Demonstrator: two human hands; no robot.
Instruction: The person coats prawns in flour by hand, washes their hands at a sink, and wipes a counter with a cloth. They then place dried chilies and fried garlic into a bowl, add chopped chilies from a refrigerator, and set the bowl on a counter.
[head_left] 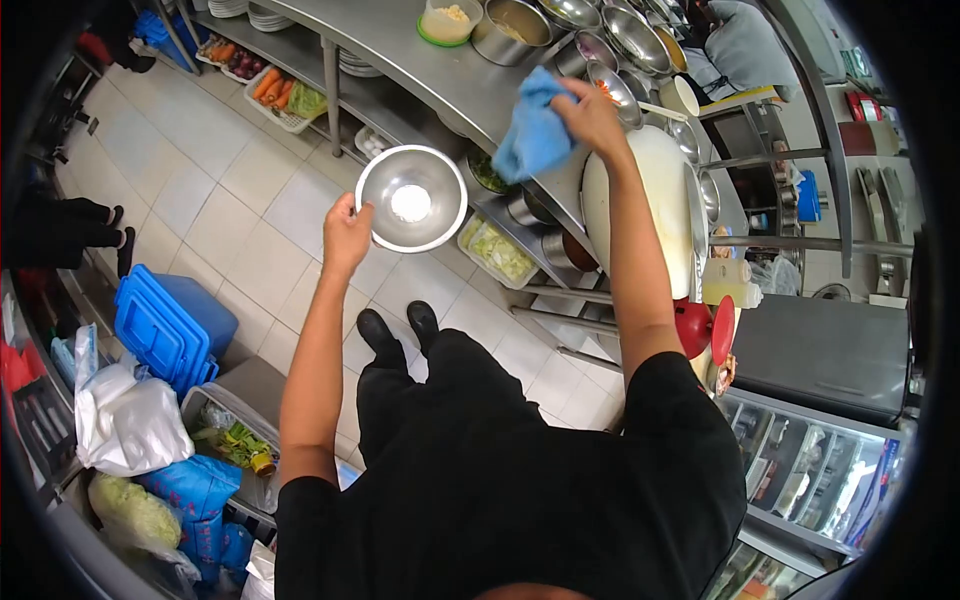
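Tiled floor point(215, 215) mid-left; left hand's point(347, 238) fingers clamp bowl point(438, 205), right hand's point(596, 120) grip cloth point(537, 132), apart; bowl seemingly empty.

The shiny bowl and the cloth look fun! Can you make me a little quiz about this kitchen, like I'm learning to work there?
1. True or false: the metal bowl is in the left hand.
2. What does the right hand hold: A) a carrot, B) a cloth, or C) a plate?
3. Fill in the colour: the big lidded plastic box is ____.

Key: 1 true; 2 B; 3 blue.
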